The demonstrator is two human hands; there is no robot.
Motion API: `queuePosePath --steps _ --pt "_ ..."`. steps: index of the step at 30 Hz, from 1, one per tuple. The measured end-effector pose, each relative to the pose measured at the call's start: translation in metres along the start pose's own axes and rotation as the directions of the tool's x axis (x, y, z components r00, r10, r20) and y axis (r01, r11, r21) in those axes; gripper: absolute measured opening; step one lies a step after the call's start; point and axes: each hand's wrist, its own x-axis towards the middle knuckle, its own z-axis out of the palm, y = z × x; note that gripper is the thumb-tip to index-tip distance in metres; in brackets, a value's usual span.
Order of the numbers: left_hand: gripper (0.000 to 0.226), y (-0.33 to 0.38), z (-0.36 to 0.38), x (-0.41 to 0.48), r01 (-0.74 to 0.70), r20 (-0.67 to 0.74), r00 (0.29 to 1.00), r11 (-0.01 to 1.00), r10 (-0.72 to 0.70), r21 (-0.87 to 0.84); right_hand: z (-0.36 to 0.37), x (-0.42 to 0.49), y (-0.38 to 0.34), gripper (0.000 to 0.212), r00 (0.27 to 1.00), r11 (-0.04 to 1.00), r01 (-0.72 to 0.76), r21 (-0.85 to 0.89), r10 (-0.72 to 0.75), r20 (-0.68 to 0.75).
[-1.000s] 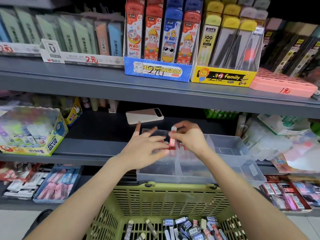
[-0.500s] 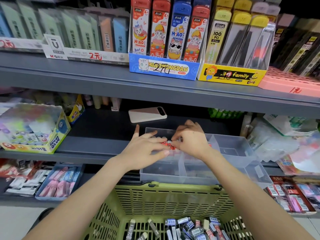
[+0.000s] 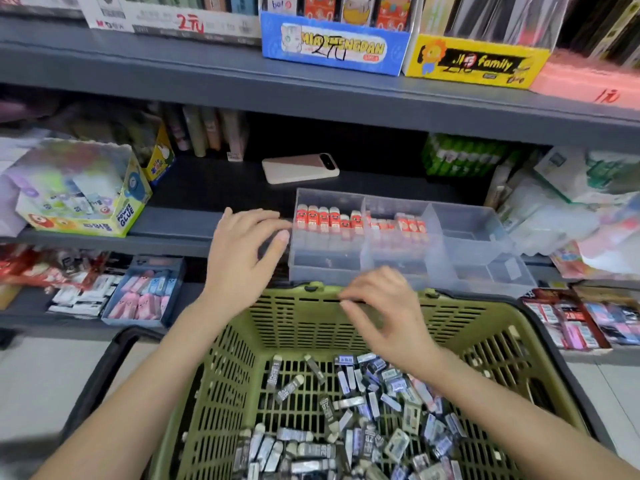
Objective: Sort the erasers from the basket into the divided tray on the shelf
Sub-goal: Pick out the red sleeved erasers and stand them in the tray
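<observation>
Mid-frame, the left hand (image 3: 242,261) lay relaxed just beside the tray (image 3: 467,233). The right hand (image 3: 388,320) hung loose and empty over the basket (image 3: 225,362).

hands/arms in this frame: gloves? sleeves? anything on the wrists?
No gloves: left hand and right hand are both bare, and no rings show on the fingers, though the right is slightly blurred. The forearms are uncovered to the frame edge, with no sleeves, watch or wristbands in view.
</observation>
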Motion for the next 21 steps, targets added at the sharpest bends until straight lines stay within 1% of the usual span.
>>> queuePosePath --steps 1,2,3,4,5,6,7,9,10,12,14,16,18,21 --pt "0.030 0.000 -0.004 -0.011 0.020 -0.028 0.999 1.000 -0.020 -0.008 0.006 -0.017 -0.002 0.020 0.994 1.000 -0.017 0.022 0.015 0.108" --pt "0.029 0.002 -0.007 -0.022 0.039 -0.043 0.998 0.999 -0.040 -0.017 0.013 -0.034 -0.003 0.020 0.965 0.997 -0.069 0.029 0.059 0.254" --pt "0.027 0.003 -0.010 -0.033 0.050 -0.041 0.998 0.999 -0.050 -0.022 0.019 -0.050 -0.003 0.020 0.894 0.985 -0.171 0.016 0.149 0.422" --pt "0.027 0.003 -0.012 -0.044 0.050 -0.024 0.998 0.998 -0.051 -0.024 0.025 -0.068 -0.002 0.020 0.791 0.957 -0.288 -0.004 0.241 0.563" --pt "0.026 0.004 -0.014 -0.055 0.048 0.000 0.999 0.998 -0.048 -0.026 0.031 -0.086 -0.002 0.022 0.696 0.925 -0.381 -0.009 0.293 0.656" --pt "0.026 0.004 -0.016 -0.065 0.051 0.026 0.998 0.998 -0.050 -0.029 0.039 -0.102 -0.004 0.024 0.632 0.904 -0.429 -0.004 0.302 0.714" --pt "0.026 0.003 -0.018 -0.074 0.061 0.055 0.997 0.998 -0.059 -0.031 0.047 -0.117 -0.007 0.027 0.584 0.899 -0.437 -0.005 0.288 0.759" --pt "0.030 0.001 -0.023 -0.090 0.080 0.104 0.992 0.996 -0.077 -0.026 0.066 -0.138 -0.019 0.035 0.511 0.918 -0.395 -0.013 0.231 0.828" --pt "0.033 0.000 -0.024 -0.096 0.081 0.119 0.990 0.996 -0.078 -0.022 0.076 -0.145 -0.025 0.040 0.491 0.937 -0.348 -0.011 0.192 0.850" --pt "0.039 -0.001 -0.025 -0.105 0.069 0.134 0.989 0.998 -0.067 -0.012 0.095 -0.154 -0.035 0.048 0.484 0.980 -0.195 0.024 0.075 0.872" --pt "0.038 0.000 -0.025 -0.108 0.057 0.128 0.990 0.998 -0.057 -0.001 0.108 -0.157 -0.043 0.055 0.469 0.998 -0.028 0.064 -0.043 0.882" --pt "0.032 0.001 -0.023 -0.109 0.054 0.120 0.991 0.998 -0.056 0.017 0.117 -0.157 -0.048 0.058 0.450 0.994 0.080 0.072 -0.100 0.888" --pt "0.035 0.001 -0.022 -0.108 0.058 0.120 0.991 0.997 -0.062 0.041 0.123 -0.154 -0.051 0.056 0.446 0.995 0.090 0.039 -0.075 0.892" --pt "0.042 0.000 -0.021 -0.109 0.044 0.150 0.987 0.994 -0.058 0.096 0.129 -0.151 -0.055 0.042 0.467 0.998 0.057 0.012 -0.037 0.884"
